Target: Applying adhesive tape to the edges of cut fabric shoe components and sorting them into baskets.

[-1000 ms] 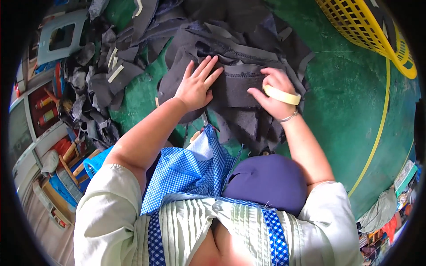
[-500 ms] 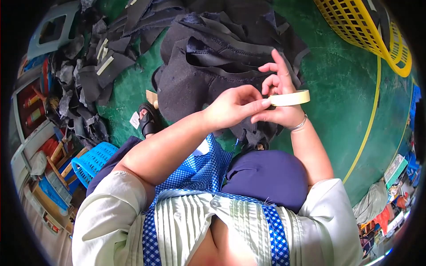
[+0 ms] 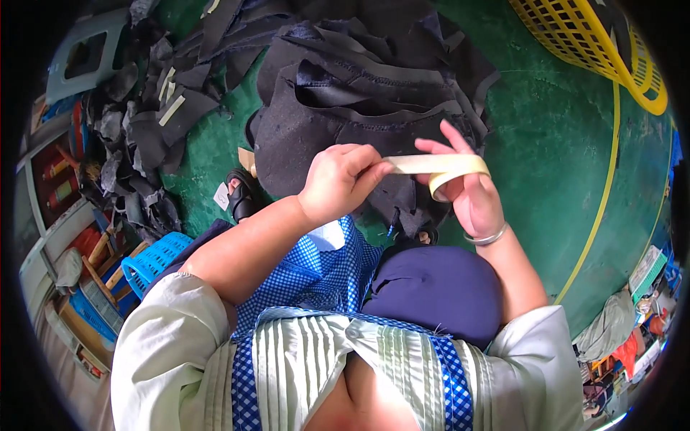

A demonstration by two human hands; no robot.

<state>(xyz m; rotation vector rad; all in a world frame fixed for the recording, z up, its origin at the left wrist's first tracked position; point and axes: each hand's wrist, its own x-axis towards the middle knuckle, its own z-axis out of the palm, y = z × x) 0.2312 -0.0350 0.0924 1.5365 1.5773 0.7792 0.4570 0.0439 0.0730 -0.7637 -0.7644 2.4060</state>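
Observation:
A roll of pale yellow tape (image 3: 463, 164) hangs around the fingers of my right hand (image 3: 480, 205), which holds it with one finger stretched out past it. My left hand (image 3: 342, 184) is closed in a pinch on the tape's free end. A strip of tape (image 3: 413, 165) runs straight between the two hands. Both hands are above the near edge of a heap of dark fabric pieces (image 3: 295, 144), some of them with stitched seams. My right fingers are partly hidden by the roll.
Dark scraps (image 3: 147, 136) with pale strips lie at the left, beside a grey plastic stool (image 3: 86, 54). A blue basket (image 3: 159, 258) stands near my left leg. At the upper right is a yellow basket (image 3: 568, 43) on the green floor (image 3: 546, 165).
My left hand has moved left and slightly down, drawing a length of tape off the roll. My right hand has turned and come a little lower.

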